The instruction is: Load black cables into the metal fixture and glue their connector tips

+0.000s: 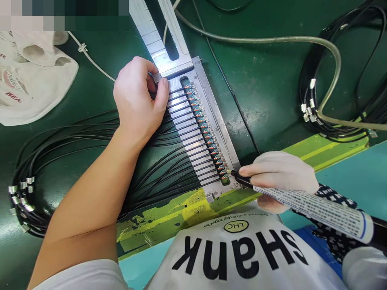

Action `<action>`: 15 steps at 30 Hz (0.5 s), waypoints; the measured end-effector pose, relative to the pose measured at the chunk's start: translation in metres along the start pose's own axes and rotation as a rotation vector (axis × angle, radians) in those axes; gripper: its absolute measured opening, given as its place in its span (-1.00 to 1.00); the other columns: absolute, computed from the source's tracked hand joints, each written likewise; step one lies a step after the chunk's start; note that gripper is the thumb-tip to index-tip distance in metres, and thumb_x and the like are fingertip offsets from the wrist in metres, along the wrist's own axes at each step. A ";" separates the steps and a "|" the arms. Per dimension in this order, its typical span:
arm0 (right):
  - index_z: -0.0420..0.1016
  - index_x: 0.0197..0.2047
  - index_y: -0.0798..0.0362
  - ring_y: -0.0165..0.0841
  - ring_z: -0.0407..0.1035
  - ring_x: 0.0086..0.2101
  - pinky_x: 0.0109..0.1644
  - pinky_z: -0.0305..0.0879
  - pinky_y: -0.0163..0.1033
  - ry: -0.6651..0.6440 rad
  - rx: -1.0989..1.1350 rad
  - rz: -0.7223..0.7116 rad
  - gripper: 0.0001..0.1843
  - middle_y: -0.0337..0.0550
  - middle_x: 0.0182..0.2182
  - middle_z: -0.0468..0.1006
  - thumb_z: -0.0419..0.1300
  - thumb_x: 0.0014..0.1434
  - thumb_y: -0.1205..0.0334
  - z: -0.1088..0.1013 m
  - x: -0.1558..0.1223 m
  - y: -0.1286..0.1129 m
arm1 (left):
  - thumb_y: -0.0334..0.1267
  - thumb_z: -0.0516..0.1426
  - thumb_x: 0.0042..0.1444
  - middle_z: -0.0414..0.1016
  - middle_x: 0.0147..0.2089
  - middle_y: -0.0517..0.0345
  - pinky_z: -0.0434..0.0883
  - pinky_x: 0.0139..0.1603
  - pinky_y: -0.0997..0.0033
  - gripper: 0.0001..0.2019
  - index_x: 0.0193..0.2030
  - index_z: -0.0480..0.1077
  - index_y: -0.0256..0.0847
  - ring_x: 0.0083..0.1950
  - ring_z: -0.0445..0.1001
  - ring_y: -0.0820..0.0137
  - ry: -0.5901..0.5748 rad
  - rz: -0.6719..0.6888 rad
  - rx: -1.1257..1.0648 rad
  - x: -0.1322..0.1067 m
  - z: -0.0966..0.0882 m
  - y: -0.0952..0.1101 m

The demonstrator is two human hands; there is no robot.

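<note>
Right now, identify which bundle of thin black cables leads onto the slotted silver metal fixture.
The bundle at picture left: it reaches the fixture; the black coil at picture right lies apart.

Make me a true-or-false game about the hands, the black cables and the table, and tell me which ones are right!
1. The left hand is holding the pen-shaped tool. False: the right hand holds it.
2. Black cables lie side by side across the metal holder. True.
3. The tabletop is bright red. False: it is dark green.
4. The left hand is at the metal holder. True.
5. The tool's tip is right beside the left hand. False: it is at the other end of the cable row, nearer the person's body.
</note>
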State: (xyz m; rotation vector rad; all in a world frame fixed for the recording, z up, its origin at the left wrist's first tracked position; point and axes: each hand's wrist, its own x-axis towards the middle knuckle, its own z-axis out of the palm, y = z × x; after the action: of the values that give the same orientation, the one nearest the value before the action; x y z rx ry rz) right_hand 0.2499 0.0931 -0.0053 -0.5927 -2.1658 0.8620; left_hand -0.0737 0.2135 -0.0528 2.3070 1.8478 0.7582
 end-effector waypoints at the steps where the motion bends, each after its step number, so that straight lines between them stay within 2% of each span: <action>1: 0.51 -0.18 0.12 -0.28 0.57 -0.37 -0.33 0.52 -0.18 -0.008 -0.005 0.006 -0.79 0.10 -0.21 0.69 0.19 0.26 0.14 -0.001 0.000 0.000 | -0.30 0.14 0.19 0.28 -0.30 0.17 0.41 -0.03 0.23 -0.81 -0.06 0.36 -0.19 -0.26 0.37 0.38 0.000 -0.004 -0.005 0.000 0.000 0.000; 7: 0.48 -0.16 0.04 -0.33 0.57 -0.33 -0.28 0.52 -0.21 -0.031 -0.044 0.047 -0.78 0.02 -0.19 0.69 0.11 0.36 0.10 -0.001 0.000 -0.003 | -0.27 0.15 0.23 0.25 -0.29 0.18 0.40 0.05 0.17 -0.84 -0.07 0.33 -0.19 -0.21 0.38 0.36 -0.017 -0.014 -0.036 0.000 0.000 -0.001; 15: 0.46 -0.11 0.05 -0.34 0.58 -0.29 -0.21 0.53 -0.22 -0.018 -0.030 0.056 -0.79 0.04 -0.17 0.68 0.13 0.36 0.10 -0.001 0.001 -0.002 | -0.29 0.13 0.24 0.22 -0.29 0.18 0.39 0.06 0.13 -0.85 -0.07 0.30 -0.21 -0.18 0.41 0.33 -0.030 0.012 -0.022 0.000 0.001 -0.002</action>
State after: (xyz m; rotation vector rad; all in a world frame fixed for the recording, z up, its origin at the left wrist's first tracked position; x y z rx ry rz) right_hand 0.2497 0.0928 -0.0035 -0.6663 -2.1913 0.8690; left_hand -0.0746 0.2145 -0.0543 2.3048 1.8058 0.7383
